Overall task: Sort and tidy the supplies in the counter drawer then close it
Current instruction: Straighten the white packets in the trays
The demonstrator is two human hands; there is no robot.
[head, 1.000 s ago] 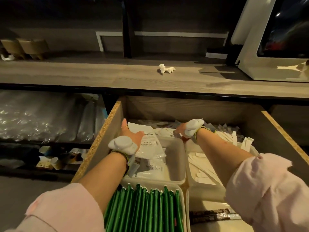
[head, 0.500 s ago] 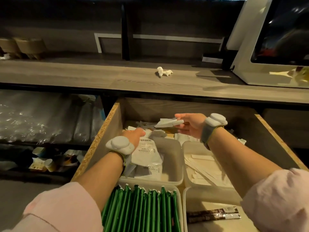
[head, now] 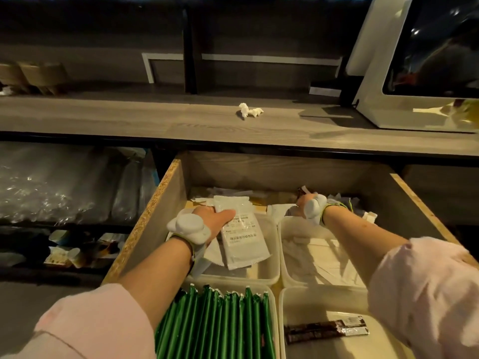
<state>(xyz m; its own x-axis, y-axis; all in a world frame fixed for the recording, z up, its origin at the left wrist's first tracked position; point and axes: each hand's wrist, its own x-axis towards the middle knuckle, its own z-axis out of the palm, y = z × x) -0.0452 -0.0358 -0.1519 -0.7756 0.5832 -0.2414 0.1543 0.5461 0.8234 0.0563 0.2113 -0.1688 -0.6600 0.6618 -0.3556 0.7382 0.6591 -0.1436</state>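
A: Drawer state?

B: Drawer (head: 166,203) is pulled out from under the counter (head: 129,120). Four plastic bins inside, two rows of two.

A: Left hand?

B: Left hand (head: 213,220) is over the far-left bin (head: 269,244), thumb and fingers clamped on white wet-wipe packets (head: 239,229). The top packet angles down into the bin, its printed label facing up. More white packets lie under it.

A: Right hand?

B: Right hand (head: 302,203) is at the back of the drawer, just past the far-right bin (head: 285,244). It's curled around something small, with a dark tip poking above the fingers. Can't tell what it is, and can't confirm the grip; the wrist device hides most of the hand.

A: What's in the other bins?

B: The near-left bin (head: 274,307) is packed with green stick packets (head: 220,325), standing side by side. The near-right bin (head: 282,307) has two dark brown stick packets (head: 326,329) lying flat, touching each other. The far-right bin holds flat pale paper sleeves, blurred.

A: Loose stuff?

B: There's a pile of white wrappers (head: 337,198) along the drawer's back wall, behind both far bins. A crumpled white scrap (head: 250,111) sits on the counter, well apart from the drawer. A white machine (head: 383,73) stands at the counter's right end.
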